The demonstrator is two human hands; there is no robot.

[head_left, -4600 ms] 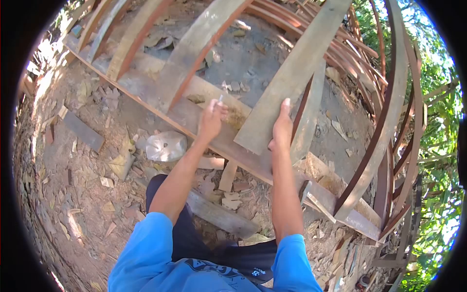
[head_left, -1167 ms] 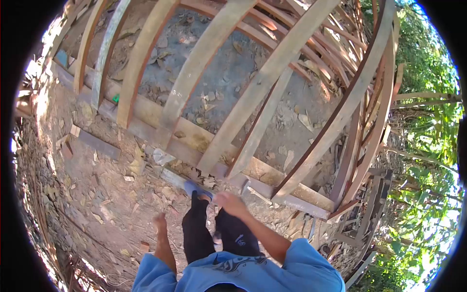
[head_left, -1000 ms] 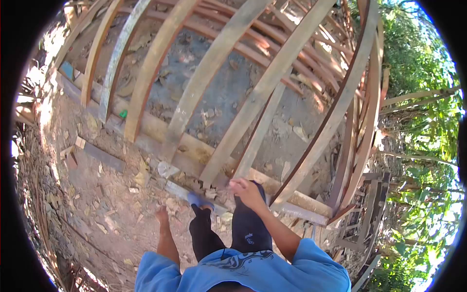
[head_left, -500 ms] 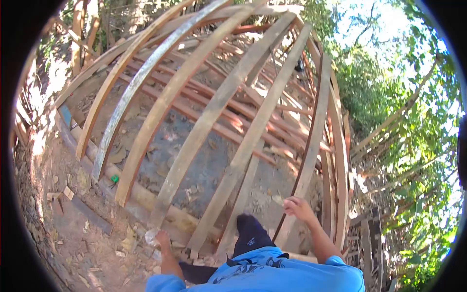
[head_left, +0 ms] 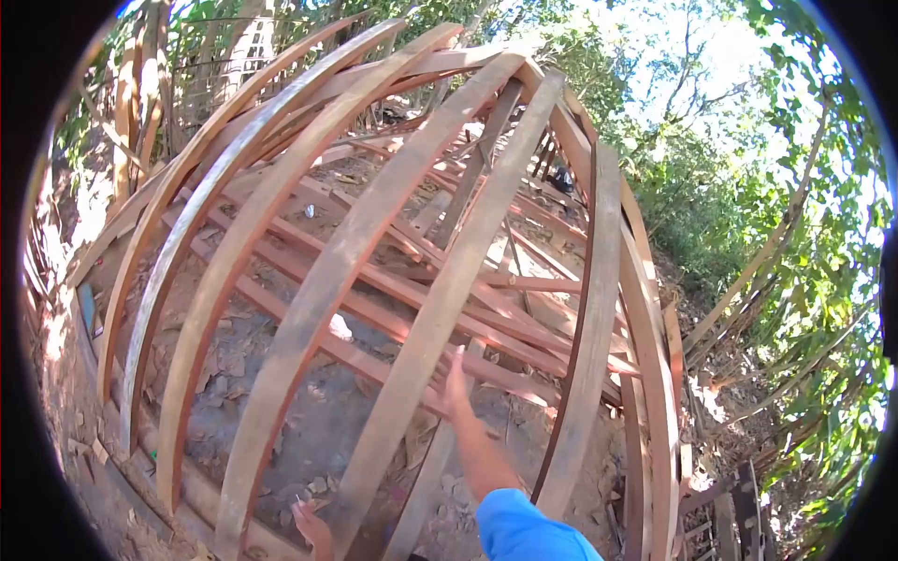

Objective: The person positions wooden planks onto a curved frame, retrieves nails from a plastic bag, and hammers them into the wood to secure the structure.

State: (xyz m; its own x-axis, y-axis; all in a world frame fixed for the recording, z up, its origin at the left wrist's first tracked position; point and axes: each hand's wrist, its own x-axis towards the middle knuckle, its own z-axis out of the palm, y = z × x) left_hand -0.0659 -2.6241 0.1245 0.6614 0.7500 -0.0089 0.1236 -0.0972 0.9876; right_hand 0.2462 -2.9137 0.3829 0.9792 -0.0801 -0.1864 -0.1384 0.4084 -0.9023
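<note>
Before green foliage [head_left: 669, 201], a curved brown wooden rib [head_left: 414, 360] slants up rightward beside the right hand [head_left: 456, 395]; whether it or the left hand [head_left: 313, 530] grips is unclear.

Illumination is bright outdoor daylight, uneven across the frame. The sky [head_left: 659, 51] at upper right is overexposed to near white, with glare bleeding into the adjacent foliage [head_left: 702, 192]. Sunlit patches at the left edge are likewise clipped. The timber ribs [head_left: 323, 280] carry pale highlights on their upper faces and darker shading along their sides; the ground [head_left: 327, 430] at lower center lies in soft shade. Finger detail on the left hand [head_left: 312, 527] is indistinct. Wide-angle distortion bends the periphery; black vignetting fills the corners.
</note>
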